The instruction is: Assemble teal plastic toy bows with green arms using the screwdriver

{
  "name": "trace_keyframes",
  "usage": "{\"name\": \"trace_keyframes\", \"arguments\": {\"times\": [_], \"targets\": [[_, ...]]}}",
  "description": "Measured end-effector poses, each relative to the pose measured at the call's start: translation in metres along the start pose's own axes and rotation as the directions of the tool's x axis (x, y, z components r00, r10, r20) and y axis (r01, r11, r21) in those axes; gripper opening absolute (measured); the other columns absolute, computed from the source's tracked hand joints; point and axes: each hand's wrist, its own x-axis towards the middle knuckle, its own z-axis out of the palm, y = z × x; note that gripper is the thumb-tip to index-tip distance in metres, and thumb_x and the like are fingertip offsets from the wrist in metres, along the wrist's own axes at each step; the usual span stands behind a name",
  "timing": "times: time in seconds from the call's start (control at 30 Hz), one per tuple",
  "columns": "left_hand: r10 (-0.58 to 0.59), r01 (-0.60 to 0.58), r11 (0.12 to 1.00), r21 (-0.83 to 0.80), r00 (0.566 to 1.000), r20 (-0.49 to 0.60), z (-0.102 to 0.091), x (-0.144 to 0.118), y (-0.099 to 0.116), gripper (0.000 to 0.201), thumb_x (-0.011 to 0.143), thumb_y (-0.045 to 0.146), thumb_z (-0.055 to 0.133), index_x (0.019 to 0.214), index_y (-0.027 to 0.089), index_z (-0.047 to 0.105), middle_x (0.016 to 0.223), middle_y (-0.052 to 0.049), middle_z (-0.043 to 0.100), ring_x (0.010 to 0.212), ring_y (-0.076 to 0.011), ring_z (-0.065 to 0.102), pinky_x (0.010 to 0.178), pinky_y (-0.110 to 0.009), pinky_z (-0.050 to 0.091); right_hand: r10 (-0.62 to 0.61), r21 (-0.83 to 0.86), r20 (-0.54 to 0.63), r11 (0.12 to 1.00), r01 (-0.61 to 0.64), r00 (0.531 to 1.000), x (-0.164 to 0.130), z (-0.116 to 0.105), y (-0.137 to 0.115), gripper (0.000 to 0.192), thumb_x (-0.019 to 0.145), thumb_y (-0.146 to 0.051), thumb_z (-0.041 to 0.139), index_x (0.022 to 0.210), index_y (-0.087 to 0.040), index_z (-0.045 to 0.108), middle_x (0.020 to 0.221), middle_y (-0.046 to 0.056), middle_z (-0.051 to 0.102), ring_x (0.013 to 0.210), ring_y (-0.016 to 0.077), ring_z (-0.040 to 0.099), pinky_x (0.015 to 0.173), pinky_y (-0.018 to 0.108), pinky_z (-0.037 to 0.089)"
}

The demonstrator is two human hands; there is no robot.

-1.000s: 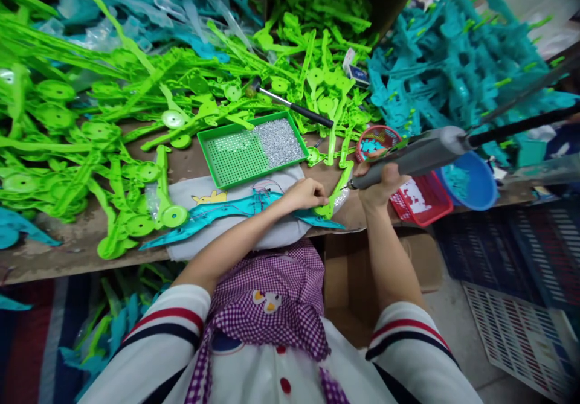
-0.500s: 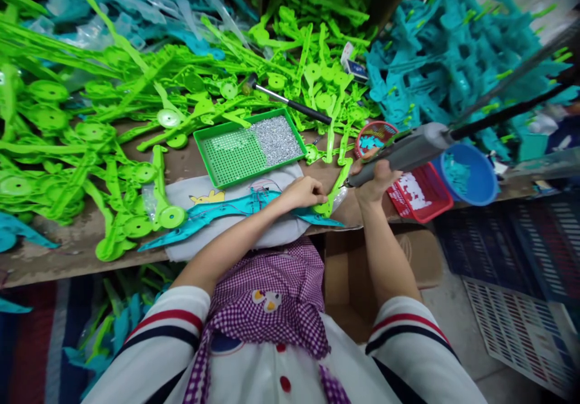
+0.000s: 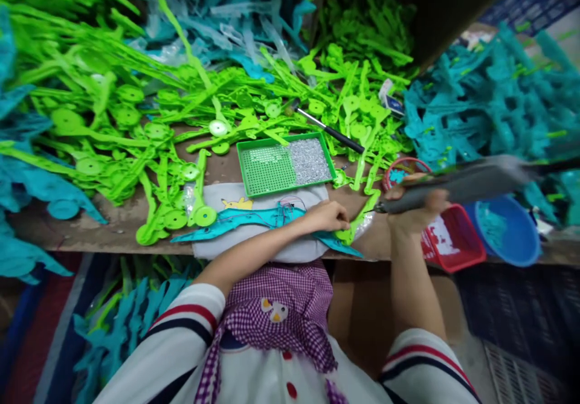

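Note:
Across a pale grey cloth [image 3: 267, 248] lies a long blue plastic part [image 3: 244, 218] with thin wires and a small dark piece near its middle. My left hand [image 3: 328, 217] rests over its right end, fingers curled down on a light green plastic part [image 3: 360, 218]; the fingertips are partly hidden. To the right, my right hand [image 3: 417, 208] is wrapped around a grey electric screwdriver [image 3: 466, 183], blurred by motion. Its tip points left, close beside the green part; whether they touch I cannot tell. Some clear plastic film [image 3: 364, 226] lies under that tip.
A green tray [image 3: 265, 165] of small silvery pieces stands behind the cloth, with a hammer [image 3: 328, 127] beyond it. Green parts [image 3: 154, 131] pile up behind and left, blue parts [image 3: 484, 102] at right. A red basket [image 3: 462, 244] and blue bowl [image 3: 510, 232] sit near the right edge.
The whole view has shifted, so the bench appears further right and lower. The screwdriver lies flatter and its tip is slightly further from my left fingers. My left hand keeps its place on the parts.

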Motion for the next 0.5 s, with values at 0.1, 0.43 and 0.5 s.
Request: {"name": "trace_keyframes", "arguments": {"times": [0.1, 0.43, 0.5], "targets": [[0.008, -0.008, 1.0, 0.004, 1.0, -0.008, 0.0, 0.0, 0.001, 0.012, 0.083, 0.031, 0.074, 0.09, 0.022, 0.078, 0.09, -0.001, 0.076, 0.084, -0.0174, 0.067, 0.071, -0.027, 0.044, -0.231, 0.156, 0.041, 0.962, 0.222, 0.972, 0.018, 0.049, -0.02, 0.062, 0.067, -0.087, 0.057, 0.088, -0.031, 0.071, 0.05, -0.006, 0.048, 0.035, 0.0113, 0.043, 0.031, 0.024, 0.028], [-0.048, 0.046, 0.998, 0.033, 0.997, 0.059, -0.004, -0.002, 0.008, 0.014, 0.085, 0.034, 0.068, 0.091, 0.024, 0.076, 0.107, -0.002, 0.076, 0.102, -0.0243, 0.069, 0.078, -0.032, 0.051, 0.032, -0.002, 0.557, 0.999, -0.037, 0.83, 0.061, 0.186, -0.012, 0.028, 0.07, -0.045, 0.076, 0.076, -0.019, 0.066, 0.063, -0.003, 0.06, 0.056, 0.0139, 0.063, 0.052, 0.03, 0.054], [-0.06, 0.06, 0.998, 0.0, 0.997, 0.046, -0.004, -0.004, 0.008, 0.017, 0.084, 0.033, 0.07, 0.098, 0.023, 0.075, 0.114, -0.006, 0.075, 0.108, -0.0285, 0.068, 0.083, -0.035, 0.053, 0.078, 0.015, 0.493, 0.995, -0.098, 0.866, 0.059, 0.202, 0.011, 0.035, 0.072, -0.055, 0.072, 0.07, -0.022, 0.06, 0.056, -0.004, 0.055, 0.05, 0.0133, 0.059, 0.048, 0.031, 0.054]]}}
